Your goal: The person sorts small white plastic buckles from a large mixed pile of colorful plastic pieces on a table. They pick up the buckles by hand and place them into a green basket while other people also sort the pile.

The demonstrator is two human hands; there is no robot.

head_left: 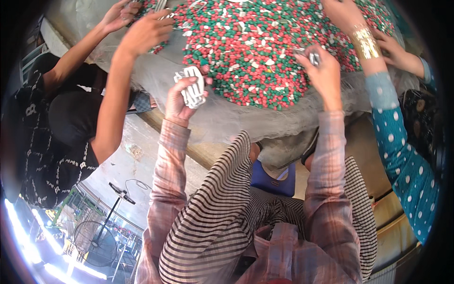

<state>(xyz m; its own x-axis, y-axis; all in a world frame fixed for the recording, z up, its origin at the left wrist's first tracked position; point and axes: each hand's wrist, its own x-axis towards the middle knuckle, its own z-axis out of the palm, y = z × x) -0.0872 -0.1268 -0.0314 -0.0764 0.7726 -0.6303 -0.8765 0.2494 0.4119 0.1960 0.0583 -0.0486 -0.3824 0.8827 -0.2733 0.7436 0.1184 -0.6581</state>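
Plainly, my left hand (177,100) clamped white strips (193,85); my right hand (324,72) gripped a greyish object (314,58), red-and-green pellets (246,61) between them.

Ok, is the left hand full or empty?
Full: the left hand curls around a bunch of white pieces, which stick out above and beside the thumb.

Wears a long-sleeved shirt of soft pink, brown and grey-blue plaid cloth (282,248), creased along the forearms. Also wears loose, wide-legged trousers in narrow black and off-white stripes (208,203), bending with the folds. Leaves left hand (176,102) and right hand (323,71) bare.
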